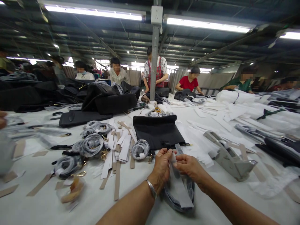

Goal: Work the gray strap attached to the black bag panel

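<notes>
Black fabric, a flat rectangular bag panel (157, 130), lies on the white cloth-covered surface (47, 206) just beyond the person's hands. The left hand (162, 163), a silver bangle on its wrist, and the right hand (190, 166) meet over a soft strap wrapped in thin white paper and clear film (179, 190), which trails from the fingers down toward the near edge. Both grips are pressed together, pinching the upper end of that wrapped strap between thumb and fingertips. It looks light and limp, likely to sag and slide inside its slick wrapper, so the firmest hold seems to be right at the end, where the hands already have it. To the left sit coiled, film-wrapped straps with gold clasps (91, 144) and scattered white and tan paper strips (122, 147); to the right, a grey tape dispenser (228, 157). Other people work at the far side.
</notes>
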Motion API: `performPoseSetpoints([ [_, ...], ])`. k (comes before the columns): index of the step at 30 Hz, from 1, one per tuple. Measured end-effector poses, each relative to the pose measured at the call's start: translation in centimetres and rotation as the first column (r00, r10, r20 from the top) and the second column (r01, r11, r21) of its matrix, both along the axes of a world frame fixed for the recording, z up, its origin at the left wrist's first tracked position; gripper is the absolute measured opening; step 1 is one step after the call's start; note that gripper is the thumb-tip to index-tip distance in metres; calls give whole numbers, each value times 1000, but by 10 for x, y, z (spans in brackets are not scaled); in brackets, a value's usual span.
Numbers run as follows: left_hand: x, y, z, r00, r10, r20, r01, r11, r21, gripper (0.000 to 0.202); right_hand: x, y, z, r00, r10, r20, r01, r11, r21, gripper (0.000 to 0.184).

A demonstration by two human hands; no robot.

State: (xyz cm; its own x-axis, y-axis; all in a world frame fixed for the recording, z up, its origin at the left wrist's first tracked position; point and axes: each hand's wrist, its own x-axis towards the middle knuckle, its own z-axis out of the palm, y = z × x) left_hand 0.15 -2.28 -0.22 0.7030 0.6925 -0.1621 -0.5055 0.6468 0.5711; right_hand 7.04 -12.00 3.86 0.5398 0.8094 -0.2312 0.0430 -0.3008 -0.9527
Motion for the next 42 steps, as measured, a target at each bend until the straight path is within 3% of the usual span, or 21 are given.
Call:
performPoseSetpoints([
  [3,-1,-4,-1,999,-16,39,16,1000,16,39,-4,7,-4,999,43,24,-44,998,34,30],
  [8,-3,-3,3,993,-75,87,75,997,-2,31,-4,16,-1,995,81,56,-87,989,118,30],
  [11,-4,2,4,998,-34,48,30,997,73,24,0,15,0,987,149,52,-153,985,74,33],
  [15,-3,7,-1,996,50,-68,-41,990,131,30,9,14,-5,974,213,77,-213,977,-5,36],
  [22,5,6,-10,997,59,-44,-53,992,113,38,19,20,-22,966,171,195,-166,985,-41,36],
  [27,2,0,-4,999,15,32,-18,998,65,36,14,18,-12,969,137,208,-129,990,-48,38],
  [33,1,0,-7,997,-46,67,44,999,33,34,6,21,-2,951,130,279,-141,990,17,39],
  [35,-1,0,-5,994,-72,84,71,997,18,31,4,19,2,967,102,233,-117,992,53,35],
  [38,-6,2,2,993,-110,37,106,989,100,29,4,14,9,997,69,42,-72,996,53,29],
  [42,-9,11,9,998,-42,-41,47,989,140,38,8,6,15,994,54,-92,-53,999,6,28],
])
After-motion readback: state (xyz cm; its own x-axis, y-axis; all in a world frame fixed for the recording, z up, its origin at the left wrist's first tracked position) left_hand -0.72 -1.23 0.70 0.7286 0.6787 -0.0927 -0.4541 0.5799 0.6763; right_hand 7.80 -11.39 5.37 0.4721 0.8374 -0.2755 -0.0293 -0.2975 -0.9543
